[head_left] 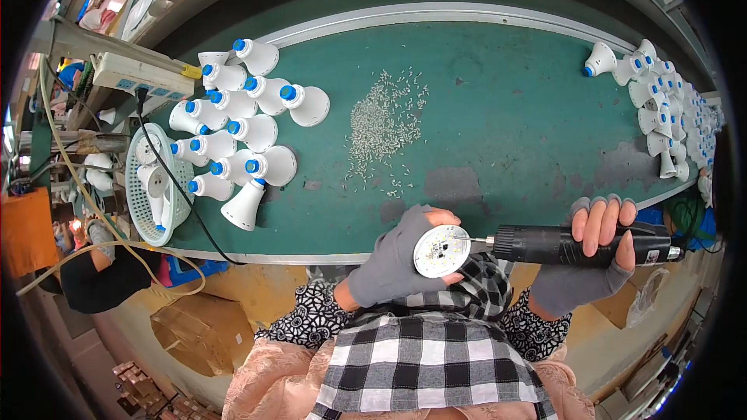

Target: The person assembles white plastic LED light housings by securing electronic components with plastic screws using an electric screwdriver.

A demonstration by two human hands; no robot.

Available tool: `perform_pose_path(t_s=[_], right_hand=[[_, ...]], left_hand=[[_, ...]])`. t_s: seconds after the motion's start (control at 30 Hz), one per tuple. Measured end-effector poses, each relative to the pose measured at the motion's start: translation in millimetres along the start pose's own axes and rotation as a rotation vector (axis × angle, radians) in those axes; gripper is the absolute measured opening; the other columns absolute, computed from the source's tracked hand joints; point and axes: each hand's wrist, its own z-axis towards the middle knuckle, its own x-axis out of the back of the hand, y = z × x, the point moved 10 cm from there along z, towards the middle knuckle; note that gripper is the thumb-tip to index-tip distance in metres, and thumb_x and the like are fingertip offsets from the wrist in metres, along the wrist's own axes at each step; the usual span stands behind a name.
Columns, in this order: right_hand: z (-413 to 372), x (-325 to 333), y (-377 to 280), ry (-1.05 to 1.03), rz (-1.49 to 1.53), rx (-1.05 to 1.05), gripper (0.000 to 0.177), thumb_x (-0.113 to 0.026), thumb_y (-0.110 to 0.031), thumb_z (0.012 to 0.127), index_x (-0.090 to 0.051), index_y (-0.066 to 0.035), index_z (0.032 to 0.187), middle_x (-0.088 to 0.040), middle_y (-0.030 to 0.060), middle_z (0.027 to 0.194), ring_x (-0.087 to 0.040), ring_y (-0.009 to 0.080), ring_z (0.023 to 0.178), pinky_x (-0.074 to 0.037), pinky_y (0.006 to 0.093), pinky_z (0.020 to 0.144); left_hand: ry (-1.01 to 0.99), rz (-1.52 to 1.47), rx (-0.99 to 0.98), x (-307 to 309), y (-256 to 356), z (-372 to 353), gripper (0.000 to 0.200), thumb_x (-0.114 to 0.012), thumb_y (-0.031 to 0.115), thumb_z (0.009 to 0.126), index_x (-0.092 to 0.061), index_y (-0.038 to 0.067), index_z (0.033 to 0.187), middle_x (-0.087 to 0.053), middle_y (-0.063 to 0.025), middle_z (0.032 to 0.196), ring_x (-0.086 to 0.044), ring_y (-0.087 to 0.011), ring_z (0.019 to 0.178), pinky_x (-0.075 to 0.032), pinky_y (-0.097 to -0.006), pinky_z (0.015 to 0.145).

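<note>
My left hand [397, 253], in a grey fingerless glove, grips a white LED bulb housing whose round LED board [441, 251] faces up and right. Its fingers wrap round the rim, and the rest of the housing is hidden. In my right hand [599, 245], also gloved, lies a black electric screwdriver [545, 244], held level. The thin bit points left, and its tip is at the board's right part. Whether a screw sits under the tip is too small to tell. A scattered heap of small screws [385, 120] lies on the green table beyond my hands.
Several white bulb housings [268, 93] with blue caps stand at the left, and more [665, 109] crowd the far right. A pale basket [140, 218] holds bulb parts. A black cable [175, 187] crosses the table's left edge from a power strip [140, 76]. Another person's arm [97, 264] shows at left.
</note>
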Motion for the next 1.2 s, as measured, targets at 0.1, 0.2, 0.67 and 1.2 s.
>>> perform_pose_path(t_s=[0.1,0.2,0.67,1.2], right_hand=[[0.6,0.1,0.7,-0.004,0.011,-0.020,0.018,-0.056,-0.012,0.087,-0.042,-0.008,0.098,-0.039,-0.0005,0.071,-0.044,0.0100,0.057,-0.041,0.0277,0.059],[0.6,0.6,1.5,0.012,0.009,-0.022,0.018,-0.056,-0.012,0.087,-0.042,-0.008,0.097,-0.039,-0.0006,0.071,-0.044,0.0103,0.057,-0.040,0.0275,0.059],[-1.2,2.7,-7.2,-0.007,-0.022,0.029,0.020,-0.057,-0.012,0.087,-0.045,-0.007,0.102,-0.042,0.0008,0.071,-0.047,0.0116,0.058,-0.042,0.0289,0.061],[-28.8,-37.0,-15.5,-0.196,-0.296,0.053,0.040,-0.074,-0.015,0.081,-0.037,-0.013,0.096,-0.052,0.0037,0.074,-0.055,0.0163,0.056,-0.048,0.0345,0.064]], left_hand=[[0.000,-0.017,-0.058,-0.5,4.3,-0.5,0.067,-0.089,0.020,0.064,-0.052,0.009,0.119,-0.059,-0.0098,0.114,-0.058,-0.0234,0.109,-0.048,-0.0334,0.092],[-0.004,-0.012,-0.104,-1.7,6.5,-0.1,0.066,-0.089,0.019,0.064,-0.052,0.007,0.118,-0.059,-0.0102,0.113,-0.057,-0.0249,0.109,-0.047,-0.0348,0.092],[0.030,-0.016,-0.131,-2.5,6.2,0.4,0.066,-0.087,0.021,0.065,-0.054,0.010,0.121,-0.057,-0.0110,0.117,-0.054,-0.0311,0.112,-0.046,-0.0386,0.094],[0.049,0.071,-0.029,-5.9,7.7,2.6,0.068,-0.085,0.020,0.065,-0.050,0.007,0.122,-0.053,-0.0089,0.116,-0.051,-0.0309,0.106,-0.045,-0.0401,0.088]])
